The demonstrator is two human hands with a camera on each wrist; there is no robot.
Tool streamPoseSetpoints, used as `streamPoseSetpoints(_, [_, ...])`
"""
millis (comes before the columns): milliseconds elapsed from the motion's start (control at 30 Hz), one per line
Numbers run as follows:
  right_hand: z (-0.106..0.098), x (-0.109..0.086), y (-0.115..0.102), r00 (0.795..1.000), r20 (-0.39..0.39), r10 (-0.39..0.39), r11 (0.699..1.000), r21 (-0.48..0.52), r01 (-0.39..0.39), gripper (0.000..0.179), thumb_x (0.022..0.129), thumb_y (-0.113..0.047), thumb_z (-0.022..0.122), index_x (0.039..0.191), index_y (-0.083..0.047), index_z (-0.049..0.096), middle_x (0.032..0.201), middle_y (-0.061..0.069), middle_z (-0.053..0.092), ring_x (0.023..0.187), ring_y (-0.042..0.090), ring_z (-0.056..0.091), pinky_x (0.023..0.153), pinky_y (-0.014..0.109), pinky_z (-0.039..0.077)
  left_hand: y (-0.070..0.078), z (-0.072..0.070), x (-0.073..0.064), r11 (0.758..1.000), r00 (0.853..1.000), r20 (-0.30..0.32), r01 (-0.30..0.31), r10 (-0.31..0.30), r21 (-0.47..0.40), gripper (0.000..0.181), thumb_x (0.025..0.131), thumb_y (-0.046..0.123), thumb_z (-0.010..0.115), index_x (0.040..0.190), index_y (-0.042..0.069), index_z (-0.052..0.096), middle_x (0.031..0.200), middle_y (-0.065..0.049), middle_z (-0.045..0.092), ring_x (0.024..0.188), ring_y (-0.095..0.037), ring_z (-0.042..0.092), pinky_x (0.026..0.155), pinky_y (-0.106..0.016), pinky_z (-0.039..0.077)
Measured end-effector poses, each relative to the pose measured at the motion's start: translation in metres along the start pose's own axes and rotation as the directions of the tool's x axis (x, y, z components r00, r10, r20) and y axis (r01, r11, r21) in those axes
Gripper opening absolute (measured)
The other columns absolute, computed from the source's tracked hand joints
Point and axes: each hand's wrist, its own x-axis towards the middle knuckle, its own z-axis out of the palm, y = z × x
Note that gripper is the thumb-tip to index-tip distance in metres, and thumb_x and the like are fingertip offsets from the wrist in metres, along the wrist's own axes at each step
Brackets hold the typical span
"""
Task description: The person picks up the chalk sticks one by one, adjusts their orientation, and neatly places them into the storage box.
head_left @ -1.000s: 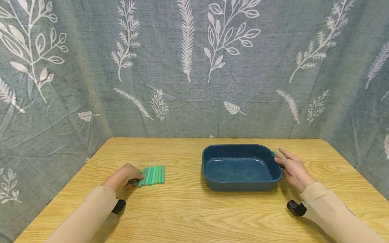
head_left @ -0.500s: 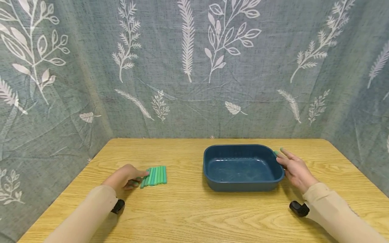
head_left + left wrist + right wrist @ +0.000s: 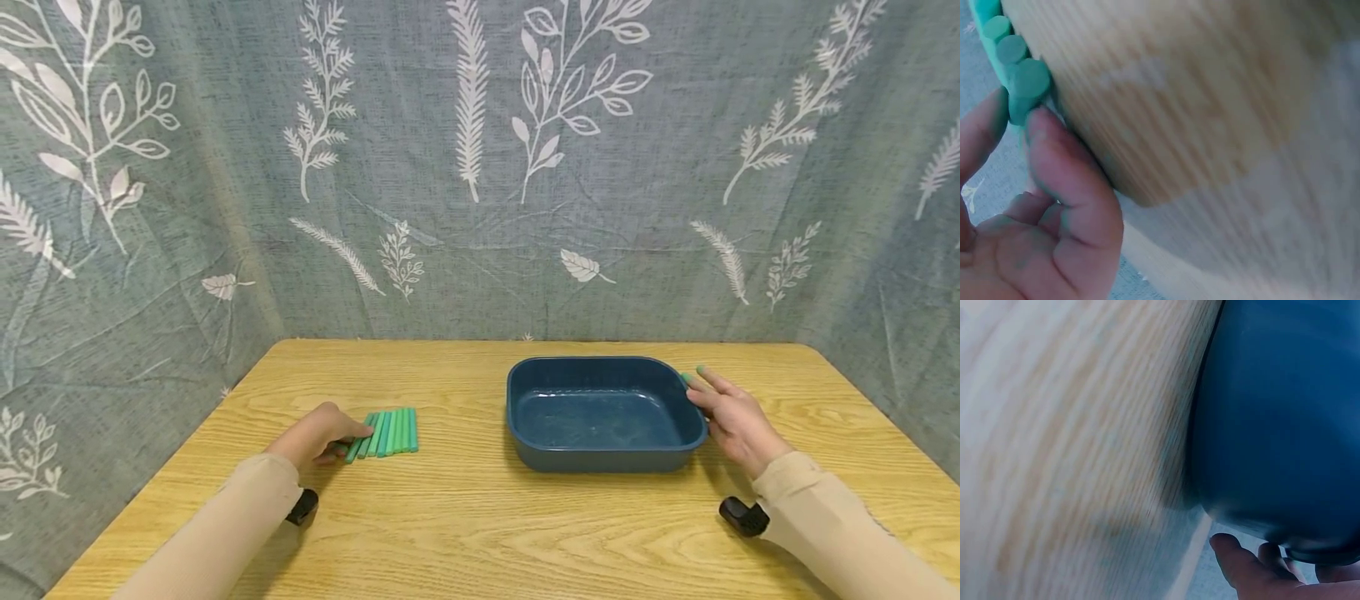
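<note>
Several green chalk sticks (image 3: 392, 432) lie side by side in a row on the left part of the wooden table. My left hand (image 3: 327, 433) is at the row's left end, palm turned inward. In the left wrist view its thumb and finger pinch the outermost chalk stick (image 3: 1030, 81), whose round end faces the camera. Green smudges mark the skin. On the right stands a dark blue rectangular plastic basin (image 3: 607, 457) with nothing in it. My right hand (image 3: 738, 425) is beside its right end, fingers extended at the rim, fingertips tinted green.
The wooden table (image 3: 465, 525) ends at a grey-green curtain (image 3: 420, 167) with white leaf prints, which hangs behind and along both sides. Black devices (image 3: 744, 517) sit under both wrists.
The whole head view has shifted slightly. Around the left end of the chalk row, the left thumb and fingers have moved a little. The right hand stays by the basin's rim.
</note>
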Motion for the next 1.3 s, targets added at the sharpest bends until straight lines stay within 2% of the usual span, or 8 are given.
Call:
streamPoseSetpoints(300, [-0.006,-0.001,0.002,1.000,0.002,-0.003,1.000,0.004,0.003,0.070,0.105,-0.009,0.039,0.153,-0.013,-0.013,0.159,0.014,-0.006,0.145,0.034,0.006,0.084,0.015,0.048,-0.003,-0.006,-0.001,0.994,0.998,0.055,-0.013,0.019,-0.105,0.037,0.098,0.019,0.060,0.116,-0.013,0.053,0.092,-0.016,0.061,0.070,-0.019,0.059,0.066,-0.031,0.054])
streamPoseSetpoints(433, [-0.007,-0.001,0.002,1.000,0.005,0.001,1.000,-0.006,-0.001,0.071,0.105,-0.009,0.038,0.153,-0.013,-0.013,0.159,0.014,-0.005,0.145,0.033,0.008,0.083,0.014,0.048,-0.005,-0.007,-0.002,0.980,0.992,0.120,-0.012,0.037,-0.200,0.049,0.100,0.019,0.057,0.130,-0.017,0.043,0.107,-0.025,0.059,0.072,-0.018,0.062,0.067,-0.029,0.057])
streamPoseSetpoints(567, [-0.008,-0.001,0.002,1.000,0.002,0.000,1.000,-0.015,0.000,0.071,0.106,-0.010,0.039,0.153,-0.014,-0.014,0.159,0.014,-0.004,0.145,0.033,0.009,0.083,0.014,0.048,-0.002,-0.008,-0.005,0.955,0.979,0.192,-0.008,0.067,-0.295,0.062,0.101,0.020,0.054,0.142,-0.018,0.027,0.130,-0.037,0.043,0.080,-0.018,0.061,0.067,-0.023,0.056])
streamPoseSetpoints(733, [-0.009,-0.001,0.001,1.000,-0.005,0.000,1.000,-0.019,0.000,0.071,0.106,-0.010,0.039,0.153,-0.015,-0.013,0.159,0.014,-0.004,0.145,0.033,0.009,0.084,0.015,0.048,0.002,-0.006,-0.010,0.916,0.948,0.292,0.004,0.123,-0.401,0.067,0.104,0.019,0.047,0.148,-0.016,0.011,0.144,-0.041,0.020,0.093,-0.020,0.055,0.073,-0.020,0.054])
streamPoseSetpoints(833, [-0.009,-0.002,0.001,1.000,-0.002,-0.002,1.000,-0.010,0.002,0.071,0.105,-0.009,0.039,0.153,-0.014,-0.013,0.159,0.014,-0.004,0.145,0.033,0.008,0.084,0.014,0.048,0.005,-0.005,-0.013,0.894,0.931,0.331,0.011,0.154,-0.447,0.063,0.105,0.018,0.045,0.147,-0.016,0.013,0.135,-0.036,0.036,0.089,-0.016,0.056,0.074,-0.019,0.054])
streamPoseSetpoints(967, [-0.006,-0.002,0.000,1.000,-0.005,-0.008,1.000,0.001,0.008,0.071,0.105,-0.008,0.040,0.154,-0.013,-0.011,0.159,0.014,-0.002,0.145,0.033,0.009,0.082,0.013,0.047,0.010,-0.002,-0.014,0.862,0.906,0.368,0.006,0.210,-0.507,0.041,0.106,0.017,0.043,0.134,-0.013,0.041,0.104,-0.011,0.060,0.080,-0.012,0.061,0.072,-0.019,0.055])
streamPoseSetpoints(1133, [-0.002,-0.001,-0.001,1.000,-0.016,-0.011,1.000,-0.012,0.010,0.070,0.105,-0.009,0.041,0.155,-0.013,-0.008,0.159,0.014,0.001,0.145,0.034,0.010,0.081,0.015,0.047,0.017,0.002,-0.015,0.825,0.869,0.416,0.015,0.269,-0.564,0.022,0.106,0.017,0.042,0.107,0.003,0.059,0.092,-0.004,0.063,0.080,-0.012,0.064,0.073,-0.020,0.055])
streamPoseSetpoints(1300, [-0.001,0.000,-0.001,1.000,-0.015,-0.007,1.000,-0.025,0.007,0.070,0.105,-0.010,0.041,0.155,-0.013,-0.008,0.159,0.014,0.002,0.145,0.034,0.012,0.081,0.016,0.047,0.025,0.009,-0.018,0.814,0.840,0.449,0.016,0.305,-0.581,0.023,0.107,0.017,0.041,0.103,0.008,0.062,0.092,-0.003,0.064,0.083,-0.013,0.066,0.074,-0.021,0.056])
